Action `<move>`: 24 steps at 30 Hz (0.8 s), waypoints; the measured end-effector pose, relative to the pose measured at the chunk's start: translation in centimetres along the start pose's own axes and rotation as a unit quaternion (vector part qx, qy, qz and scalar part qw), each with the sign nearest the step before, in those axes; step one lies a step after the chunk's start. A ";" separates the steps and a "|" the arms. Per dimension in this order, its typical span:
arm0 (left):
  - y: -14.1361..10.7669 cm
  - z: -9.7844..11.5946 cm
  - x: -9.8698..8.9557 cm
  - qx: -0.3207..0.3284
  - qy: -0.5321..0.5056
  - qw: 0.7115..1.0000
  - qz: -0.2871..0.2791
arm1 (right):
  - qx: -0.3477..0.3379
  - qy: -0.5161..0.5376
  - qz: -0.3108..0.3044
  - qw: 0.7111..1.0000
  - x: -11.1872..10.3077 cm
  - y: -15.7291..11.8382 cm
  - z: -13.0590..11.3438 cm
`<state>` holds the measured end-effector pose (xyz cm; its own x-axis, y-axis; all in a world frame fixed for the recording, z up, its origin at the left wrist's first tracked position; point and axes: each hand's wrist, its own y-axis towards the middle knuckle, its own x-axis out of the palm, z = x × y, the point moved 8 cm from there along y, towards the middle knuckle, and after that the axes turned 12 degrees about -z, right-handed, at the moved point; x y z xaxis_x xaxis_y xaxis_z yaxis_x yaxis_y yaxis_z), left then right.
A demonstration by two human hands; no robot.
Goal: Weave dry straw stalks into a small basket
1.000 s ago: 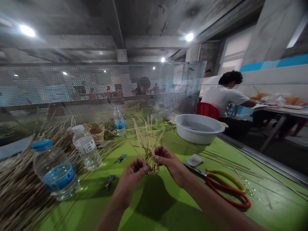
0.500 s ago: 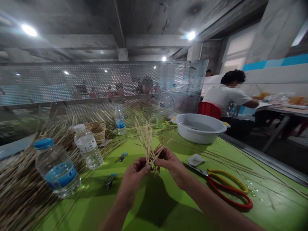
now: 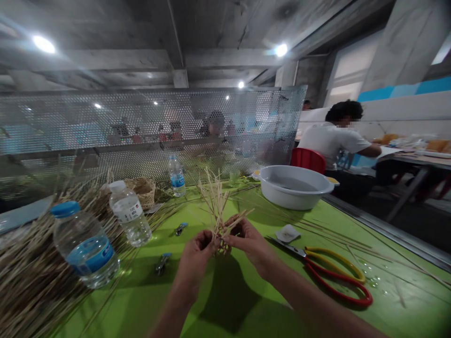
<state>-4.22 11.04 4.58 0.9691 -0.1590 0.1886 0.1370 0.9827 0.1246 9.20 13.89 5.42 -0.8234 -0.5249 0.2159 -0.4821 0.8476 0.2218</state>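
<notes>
A small piece of straw weaving [image 3: 219, 206] stands between my hands, its loose strands fanning upward and its lower part woven tight. My left hand [image 3: 198, 249] pinches it low on the left side, thumb and fingers closed on the strands. From the right, my right hand [image 3: 248, 241] grips the same weaving, thumb close to the left thumb, with a few strands sticking out over its fingers. Both hands are closed, and their fingers hide part of the woven base. Scissors [image 3: 327, 270] with one yellow and one red handle lie beside my right forearm.
Two water bottles [image 3: 86, 251] [image 3: 130, 213] stand at left by a heap of straw [image 3: 31, 277]; another bottle [image 3: 176, 176] stands behind. Clips [image 3: 163, 264] lie on the green table [image 3: 141, 300]. A white basin [image 3: 296, 197] holds water. A person [image 3: 326, 134] sits beyond, right.
My thumbs have come closer together on the weaving. Some strands on the right now lean further over my right hand. The view has shifted very slightly.
</notes>
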 end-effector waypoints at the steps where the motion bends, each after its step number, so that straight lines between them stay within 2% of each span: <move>1: 0.0 0.0 0.0 -0.001 0.004 1.000 0.001 | -0.002 -0.001 -0.001 1.000 0.0 0.0 -0.1; 5: -0.1 -0.1 -0.2 -0.004 0.018 1.000 -0.001 | -0.021 -0.002 -0.020 1.000 0.1 0.1 -0.6; 7: -0.1 0.0 -0.3 -0.001 0.021 1.000 -0.001 | -0.032 -0.017 -0.007 0.999 -0.2 0.0 -0.8; 10: 0.0 0.2 -0.4 0.007 0.025 1.000 0.002 | -0.061 -0.107 0.032 0.992 -0.8 -0.2 -1.4; 14: 0.2 0.5 -0.2 0.014 0.049 0.999 -0.004 | -0.098 -0.228 0.018 0.968 0.0 -0.3 -2.1; 20: 0.2 0.7 0.0 0.022 0.068 0.997 0.002 | -0.139 -0.263 0.029 0.954 0.3 -0.3 -2.6; 24: 0.1 0.1 0.0 0.010 0.070 0.997 0.006 | -0.158 -0.267 0.044 0.950 0.0 -0.5 -3.0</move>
<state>-4.18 11.15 4.71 0.9900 -0.1312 0.0517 0.1227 0.9822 0.1425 10.31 13.20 8.22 -0.9316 -0.2672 -0.2465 -0.3596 0.7762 0.5179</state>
